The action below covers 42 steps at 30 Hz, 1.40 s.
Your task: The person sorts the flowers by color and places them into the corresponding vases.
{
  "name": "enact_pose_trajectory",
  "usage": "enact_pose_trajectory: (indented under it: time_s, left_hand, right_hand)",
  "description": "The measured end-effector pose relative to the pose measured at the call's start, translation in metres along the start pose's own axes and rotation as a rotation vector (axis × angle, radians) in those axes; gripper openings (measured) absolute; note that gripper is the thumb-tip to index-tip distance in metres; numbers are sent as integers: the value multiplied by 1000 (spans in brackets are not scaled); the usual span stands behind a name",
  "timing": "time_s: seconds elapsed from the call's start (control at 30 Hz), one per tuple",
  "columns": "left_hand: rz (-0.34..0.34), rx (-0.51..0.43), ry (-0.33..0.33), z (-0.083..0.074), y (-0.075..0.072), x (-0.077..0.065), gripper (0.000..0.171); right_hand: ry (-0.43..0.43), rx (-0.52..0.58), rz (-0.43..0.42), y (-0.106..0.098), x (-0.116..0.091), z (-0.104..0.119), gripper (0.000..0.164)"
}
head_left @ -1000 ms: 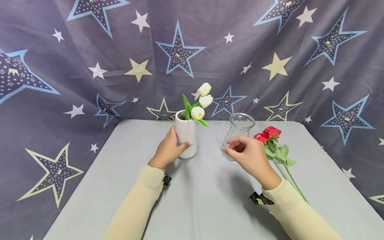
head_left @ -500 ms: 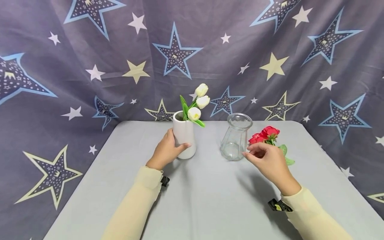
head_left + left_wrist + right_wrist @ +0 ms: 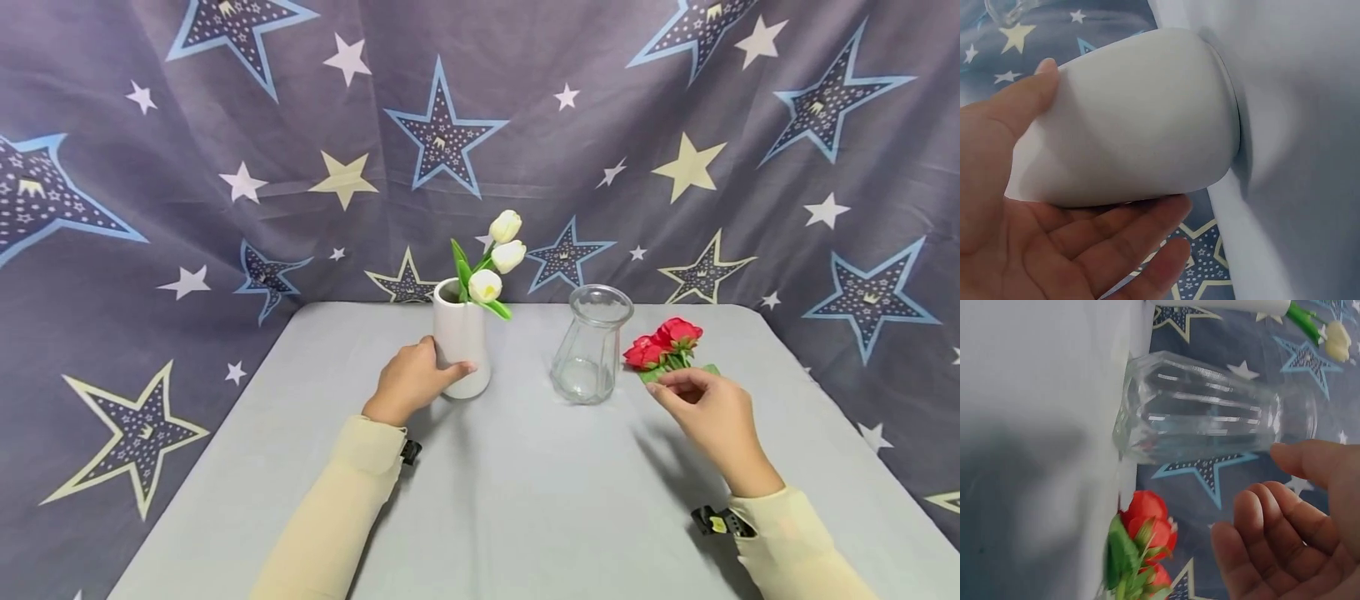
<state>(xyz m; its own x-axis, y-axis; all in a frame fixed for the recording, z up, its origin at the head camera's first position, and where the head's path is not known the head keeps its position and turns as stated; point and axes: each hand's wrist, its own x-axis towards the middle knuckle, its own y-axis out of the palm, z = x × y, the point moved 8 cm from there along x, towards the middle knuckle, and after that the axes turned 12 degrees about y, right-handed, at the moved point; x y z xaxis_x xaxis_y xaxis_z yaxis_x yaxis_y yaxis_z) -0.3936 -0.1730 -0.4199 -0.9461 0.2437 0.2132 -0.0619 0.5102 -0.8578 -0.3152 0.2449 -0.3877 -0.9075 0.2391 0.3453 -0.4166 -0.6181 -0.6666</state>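
Observation:
My left hand (image 3: 415, 379) grips the lower part of a white vase (image 3: 459, 333), thumb on the near side, and the vase stands upright on the table. Several white tulips (image 3: 486, 285) with green leaves lean out of its mouth. In the left wrist view the vase (image 3: 1135, 119) lies between thumb and fingers. My right hand (image 3: 712, 417) hovers with loosely bent fingers, holding nothing, just in front of some red roses (image 3: 663, 343) that lie on the table. The hand and wrist hide most of the rose stems. A clear glass vase (image 3: 1210, 412) stands upright between both hands, untouched.
A grey cloth covers the table (image 3: 540, 500). Behind it hangs a dark curtain (image 3: 525, 167) with star prints. The glass vase (image 3: 588, 358) stands between the white vase and the roses.
My right hand has moved right, away from the glass vase to the roses, its fingers bent throughout. The left hand has stayed on the white vase.

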Motion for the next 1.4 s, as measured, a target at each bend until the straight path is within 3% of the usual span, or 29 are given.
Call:
enact_pose_trajectory:
  time_s: [0.27, 0.5, 0.67, 0.77, 0.9, 1.17, 1.3, 1.4]
  left_hand:
    - [35, 68, 46, -13, -4, -5, 58]
    - [212, 268, -25, -26, -5, -13, 44]
    - [274, 274, 7, -48, -3, -18, 47]
    - [257, 255, 70, -65, -2, -20, 45]
    - [182, 197, 195, -87, 2, -17, 40]
    - [-58, 48, 460, -135, 11, 5, 29]
    - [-132, 11, 469, -151, 21, 19, 39]
    - [-119, 30, 414, -157, 35, 31, 55]
  right_hand:
    - [30, -25, 25, 5, 5, -23, 16]
    - [72, -51, 28, 3, 7, -38, 17]
    - [123, -52, 45, -1, 7, -48, 19]
    - [135, -45, 57, -1, 8, -51, 17]
    - [156, -32, 71, 1, 11, -57, 16]
    - [216, -12, 76, 0, 14, -71, 20]
    - [232, -20, 68, -4, 15, -75, 20]
    - [257, -12, 68, -7, 16, -78, 21]
